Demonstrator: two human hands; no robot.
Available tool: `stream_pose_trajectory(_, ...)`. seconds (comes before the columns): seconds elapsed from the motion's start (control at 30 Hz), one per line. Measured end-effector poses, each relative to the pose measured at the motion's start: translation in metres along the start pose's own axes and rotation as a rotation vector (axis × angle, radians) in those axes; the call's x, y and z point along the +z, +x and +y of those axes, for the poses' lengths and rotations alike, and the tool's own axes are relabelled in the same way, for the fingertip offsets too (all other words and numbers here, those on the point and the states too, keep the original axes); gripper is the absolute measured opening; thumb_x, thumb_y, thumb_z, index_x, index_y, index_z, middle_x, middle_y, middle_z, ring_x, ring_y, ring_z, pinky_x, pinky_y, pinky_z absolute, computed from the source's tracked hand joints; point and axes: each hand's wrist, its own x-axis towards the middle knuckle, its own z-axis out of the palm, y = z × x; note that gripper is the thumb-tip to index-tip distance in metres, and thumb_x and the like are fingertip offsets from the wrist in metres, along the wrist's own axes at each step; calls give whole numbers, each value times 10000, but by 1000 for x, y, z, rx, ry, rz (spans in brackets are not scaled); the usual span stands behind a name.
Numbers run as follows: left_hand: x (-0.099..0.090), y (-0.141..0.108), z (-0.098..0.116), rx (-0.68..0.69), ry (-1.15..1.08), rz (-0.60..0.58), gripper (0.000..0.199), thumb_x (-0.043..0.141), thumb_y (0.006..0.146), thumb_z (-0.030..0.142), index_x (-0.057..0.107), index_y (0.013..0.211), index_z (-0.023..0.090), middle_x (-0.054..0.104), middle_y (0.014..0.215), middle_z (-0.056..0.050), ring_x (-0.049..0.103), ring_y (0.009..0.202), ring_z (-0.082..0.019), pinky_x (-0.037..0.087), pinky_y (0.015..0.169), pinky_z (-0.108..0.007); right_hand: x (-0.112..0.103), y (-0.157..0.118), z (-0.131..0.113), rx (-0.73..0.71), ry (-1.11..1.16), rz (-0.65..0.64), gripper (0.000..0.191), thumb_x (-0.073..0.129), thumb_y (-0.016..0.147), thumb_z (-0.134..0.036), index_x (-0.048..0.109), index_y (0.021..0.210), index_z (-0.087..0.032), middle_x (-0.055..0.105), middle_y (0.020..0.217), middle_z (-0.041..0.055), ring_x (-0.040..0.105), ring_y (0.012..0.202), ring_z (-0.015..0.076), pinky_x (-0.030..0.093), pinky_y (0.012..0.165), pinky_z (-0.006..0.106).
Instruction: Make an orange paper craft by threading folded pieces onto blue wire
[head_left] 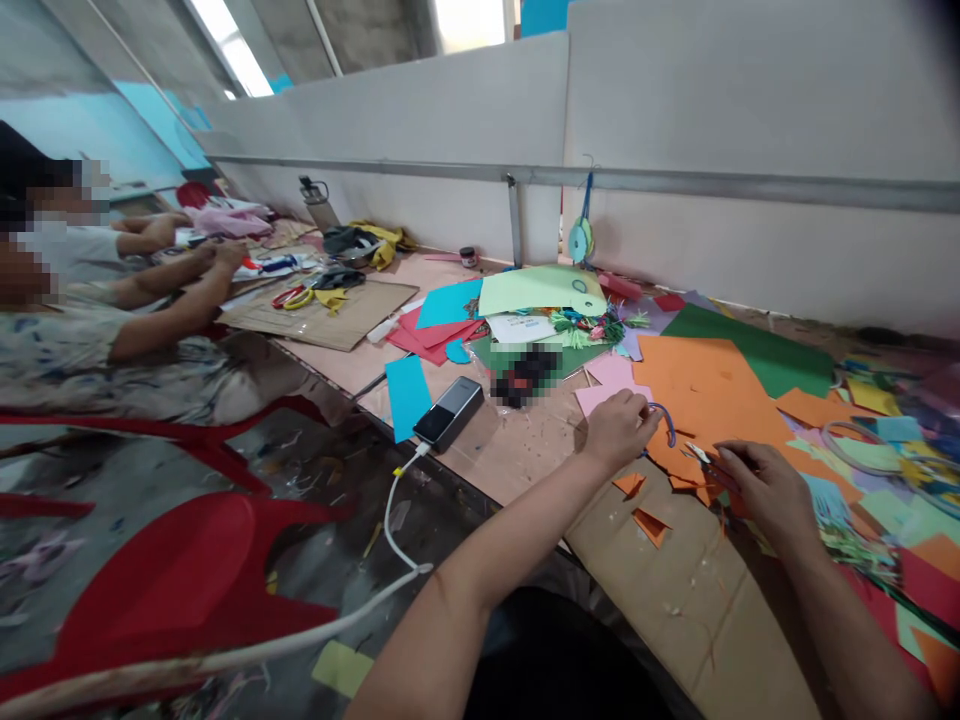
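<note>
My left hand [619,430] is closed in a pinch on a thin blue-purple curved piece [666,424], a cord or strip whose kind I cannot make out. To its right, my right hand [769,485] is closed around a small slim tool [701,455] with a pale, pointed metal tip aimed left. The tool looks like small snips, though most of it is inside the fingers. Both hands are over the near edge of a large orange paper sheet [697,385]. Small orange paper scraps [651,527] lie on the brown cardboard [660,590] below them.
Colored papers, fringed strips [832,505] and a ring [859,447] crowd the right side. A power bank [448,415] with a white cable [390,515] sits at the table edge. At left, another person's arms [172,310] work near scissors [296,297]; a red chair [165,570] stands nearby.
</note>
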Motion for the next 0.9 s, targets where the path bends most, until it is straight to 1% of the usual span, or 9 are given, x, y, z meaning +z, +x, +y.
stream_pose_trajectory(0.23,0,-1,0,21,15,15,262,524,998,383,599,825,202,647,875,-41,605,856,-171,434,743,-288,5,2,6,4,1,-38,390,558,838,-556,728,965,-228,699,971,96,653,877,270,487,763,393)
stream_pose_trajectory(0.47,-4,-1,3,13,27,-16,288,514,1003,389,619,812,200,673,871,-43,621,855,-169,425,730,-282,7,3,13,-10,17,-60,410,582,828,-557,728,996,-213,691,970,100,659,850,259,508,764,399)
stream_pose_trajectory(0.57,-8,-2,7,-6,21,-56,319,490,1014,398,647,818,200,697,855,-42,637,838,-166,421,720,-274,8,2,14,4,56,-62,402,597,825,-556,724,998,-216,691,996,105,667,845,254,521,766,401)
stream_pose_trajectory(0.67,-10,-3,11,-46,33,-100,356,468,1021,431,684,850,207,726,844,-41,664,827,-168,414,700,-263,9,2,14,24,73,-70,417,592,829,-558,723,1023,-212,693,1007,109,677,848,252,530,783,406)
stream_pose_trajectory(0.77,-9,-4,12,-76,48,-129,365,458,1023,458,714,913,223,750,843,-38,687,813,-174,409,683,-257,8,2,13,26,48,-80,419,589,826,-550,723,1018,-203,701,975,104,679,843,257,531,797,419)
stream_pose_trajectory(0.9,-6,-5,9,-65,43,-136,371,452,1024,476,727,975,232,758,840,-35,702,802,-182,412,674,-256,7,2,9,22,51,-68,404,594,830,-541,723,1000,-198,694,981,100,679,813,243,535,771,403)
